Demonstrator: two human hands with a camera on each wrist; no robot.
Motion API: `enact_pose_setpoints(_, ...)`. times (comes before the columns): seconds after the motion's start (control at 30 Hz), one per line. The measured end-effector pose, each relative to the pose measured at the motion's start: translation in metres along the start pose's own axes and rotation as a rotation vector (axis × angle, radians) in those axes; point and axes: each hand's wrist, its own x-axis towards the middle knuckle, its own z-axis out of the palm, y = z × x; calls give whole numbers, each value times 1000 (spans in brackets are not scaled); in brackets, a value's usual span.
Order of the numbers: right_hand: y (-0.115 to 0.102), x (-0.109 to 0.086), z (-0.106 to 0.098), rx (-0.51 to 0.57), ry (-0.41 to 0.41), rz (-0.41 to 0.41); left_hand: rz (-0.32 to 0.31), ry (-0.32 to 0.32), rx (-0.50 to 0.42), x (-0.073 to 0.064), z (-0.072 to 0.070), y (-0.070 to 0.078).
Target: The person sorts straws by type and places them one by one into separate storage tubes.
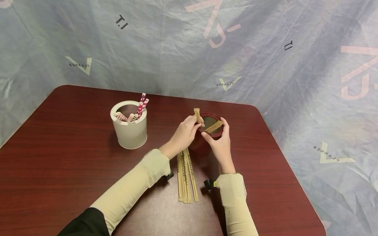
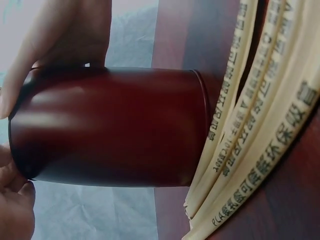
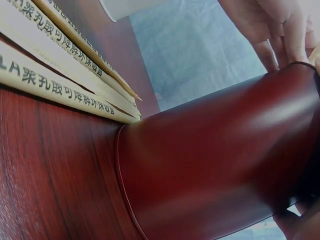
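Observation:
A dark red cylindrical can (image 2: 110, 127) stands upright on the table, its open top facing up in the head view. My right hand (image 1: 220, 146) grips its rim from the right, thumb in front and fingers behind. Inside, a paper-wrapped straw (image 1: 214, 127) leans toward the right hand. My left hand (image 1: 185, 133) is at the can's left rim and pinches another paper-wrapped straw (image 1: 197, 113), whose end sticks up above the fingers. Its lower part is hidden. Several more wrapped straws (image 1: 185, 180) with dark print lie on the table in front of the can.
A cream-white can (image 1: 131, 134) stands at the left, holding several patterned paper straws (image 1: 140, 108) in pink, magenta and striped colours. The dark red wooden table (image 1: 68, 157) ends at a hanging grey cloth (image 1: 165, 49) behind. A small black device sits at each wrist.

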Motion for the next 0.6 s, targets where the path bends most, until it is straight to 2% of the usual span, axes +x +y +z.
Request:
enact_pose_setpoints(0.13, -20, -8, -1, -14, -8, 20, -57, -47, -28, -2, -2, 1)
enact_pose_setpoints(0.23, -27, -13, -1, -16, -14, 24, -79, -53, -76, -4, -2, 1)
enact_pose_setpoints(0.47, -27, -14, -2, 5, -5, 9, -91, -19, -256, -7, 0, -3)
enact_pose_setpoints(0.6, -26, -13, -2, 4, -10, -4, -80, 2, -311, -10, -2, -2)
